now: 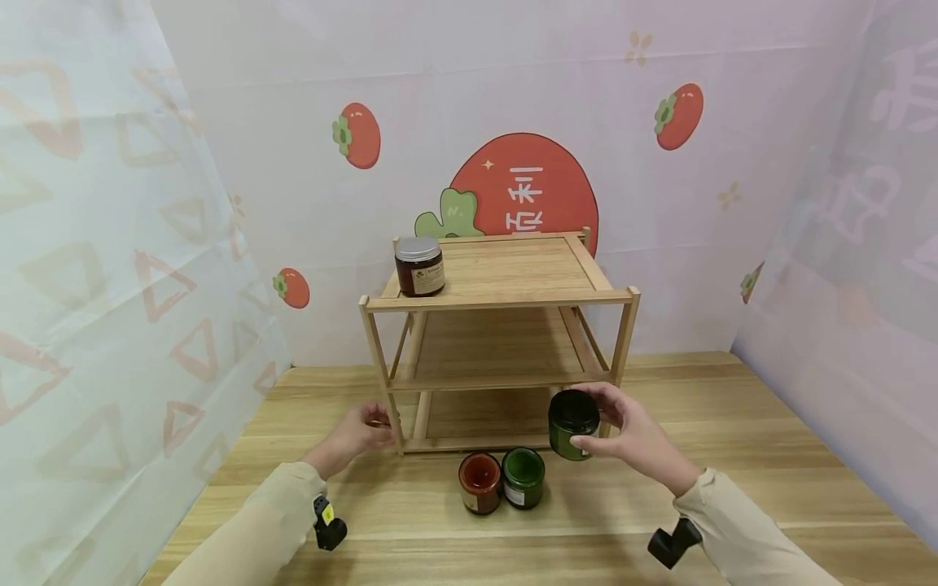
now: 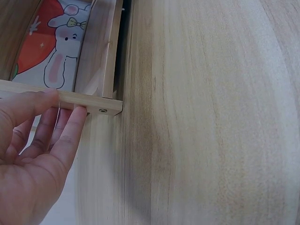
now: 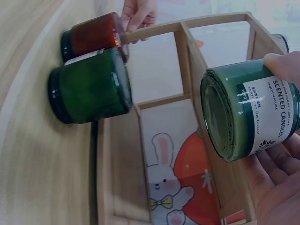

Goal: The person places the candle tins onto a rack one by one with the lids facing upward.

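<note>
My right hand grips a green scented candle jar in front of the wooden shelf's right front leg. In the right wrist view the jar's white label reads "scented candles", and the thumb and fingers wrap its side. At the lower left, my left hand pinches the left front post of the three-tier wooden shelf between thumb and fingers. On the table before the shelf, a red candle jar stands beside another green candle jar.
A dark brown jar with a silver lid stands at the left of the top tier. Wood-grain table surrounds the shelf. Behind it hangs a white backdrop printed with red fruit.
</note>
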Demonstrator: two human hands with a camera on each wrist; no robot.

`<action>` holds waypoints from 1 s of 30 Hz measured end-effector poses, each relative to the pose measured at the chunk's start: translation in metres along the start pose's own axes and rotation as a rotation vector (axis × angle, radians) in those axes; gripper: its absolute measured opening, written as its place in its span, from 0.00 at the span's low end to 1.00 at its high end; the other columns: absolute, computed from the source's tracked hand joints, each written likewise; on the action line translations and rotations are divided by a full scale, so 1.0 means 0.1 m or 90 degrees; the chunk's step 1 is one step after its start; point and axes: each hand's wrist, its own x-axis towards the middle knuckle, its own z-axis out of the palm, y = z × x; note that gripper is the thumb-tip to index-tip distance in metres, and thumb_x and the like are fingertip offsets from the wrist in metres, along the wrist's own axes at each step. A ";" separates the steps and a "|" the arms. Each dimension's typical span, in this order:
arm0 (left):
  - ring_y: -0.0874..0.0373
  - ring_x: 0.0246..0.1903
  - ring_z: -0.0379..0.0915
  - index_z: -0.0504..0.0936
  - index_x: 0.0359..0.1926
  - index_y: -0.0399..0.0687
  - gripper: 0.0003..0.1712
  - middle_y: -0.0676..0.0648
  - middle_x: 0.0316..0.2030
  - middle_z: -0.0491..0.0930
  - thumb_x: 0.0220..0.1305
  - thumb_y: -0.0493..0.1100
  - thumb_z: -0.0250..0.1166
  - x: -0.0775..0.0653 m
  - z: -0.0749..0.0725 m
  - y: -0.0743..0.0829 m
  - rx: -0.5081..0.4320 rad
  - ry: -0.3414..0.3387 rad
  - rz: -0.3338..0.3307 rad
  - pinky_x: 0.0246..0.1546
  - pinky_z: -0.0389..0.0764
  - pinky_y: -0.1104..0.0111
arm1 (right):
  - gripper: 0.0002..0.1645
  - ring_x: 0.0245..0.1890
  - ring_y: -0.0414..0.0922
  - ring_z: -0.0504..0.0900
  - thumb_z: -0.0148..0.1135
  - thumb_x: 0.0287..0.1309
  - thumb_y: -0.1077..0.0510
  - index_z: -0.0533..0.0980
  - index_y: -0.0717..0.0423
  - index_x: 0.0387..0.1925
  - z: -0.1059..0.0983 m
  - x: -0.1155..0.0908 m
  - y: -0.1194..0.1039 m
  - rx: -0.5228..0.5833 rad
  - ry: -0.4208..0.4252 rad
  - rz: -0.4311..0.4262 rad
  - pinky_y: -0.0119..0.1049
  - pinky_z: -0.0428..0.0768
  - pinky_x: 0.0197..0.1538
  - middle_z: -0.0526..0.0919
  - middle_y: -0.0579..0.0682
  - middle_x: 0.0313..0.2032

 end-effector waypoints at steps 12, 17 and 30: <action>0.57 0.40 0.77 0.70 0.51 0.26 0.19 0.37 0.45 0.76 0.61 0.30 0.63 0.00 -0.02 0.02 0.019 0.009 -0.003 0.43 0.83 0.63 | 0.35 0.48 0.28 0.78 0.73 0.47 0.66 0.70 0.66 0.58 -0.09 0.10 -0.12 0.015 0.021 -0.035 0.20 0.75 0.52 0.77 0.61 0.54; 0.57 0.40 0.77 0.71 0.51 0.28 0.20 0.37 0.46 0.77 0.60 0.31 0.64 0.01 -0.02 0.01 0.021 0.010 -0.002 0.43 0.83 0.63 | 0.35 0.47 0.29 0.78 0.73 0.47 0.67 0.70 0.67 0.58 -0.13 0.14 -0.23 0.023 0.035 -0.051 0.21 0.77 0.51 0.77 0.56 0.53; 0.58 0.39 0.77 0.70 0.50 0.28 0.19 0.40 0.43 0.77 0.60 0.31 0.64 0.01 -0.03 -0.02 0.015 0.000 0.005 0.44 0.83 0.62 | 0.33 0.46 0.30 0.80 0.71 0.49 0.68 0.70 0.66 0.58 -0.27 0.25 -0.58 0.025 0.047 -0.059 0.21 0.78 0.50 0.78 0.38 0.50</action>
